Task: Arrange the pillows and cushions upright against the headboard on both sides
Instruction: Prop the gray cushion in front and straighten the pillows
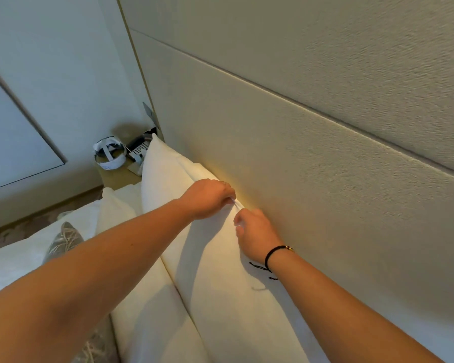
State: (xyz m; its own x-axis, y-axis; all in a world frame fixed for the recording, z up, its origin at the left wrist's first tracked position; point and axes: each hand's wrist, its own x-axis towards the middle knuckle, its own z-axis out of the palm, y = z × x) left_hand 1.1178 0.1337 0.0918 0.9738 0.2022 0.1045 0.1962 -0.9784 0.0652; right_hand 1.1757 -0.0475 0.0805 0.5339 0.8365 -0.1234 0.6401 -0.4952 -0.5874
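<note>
Two white pillows stand upright against the beige padded headboard (299, 166). The rear pillow (220, 271) touches the headboard; a second white pillow (147, 323) leans in front of it. My left hand (207, 197) pinches the top edge of the rear pillow. Just to its right, my right hand (254, 234), with a black cord bracelet on the wrist, grips the same top edge. A grey patterned cushion (63, 239) lies on the bed to the left, partly hidden by my left forearm.
A wooden bedside table (118, 178) stands at the far end of the pillows, holding a white headset (109, 153) and a telephone (139, 149). White bedding (16, 263) covers the bed at left. Patterned floor (24, 229) runs beyond it.
</note>
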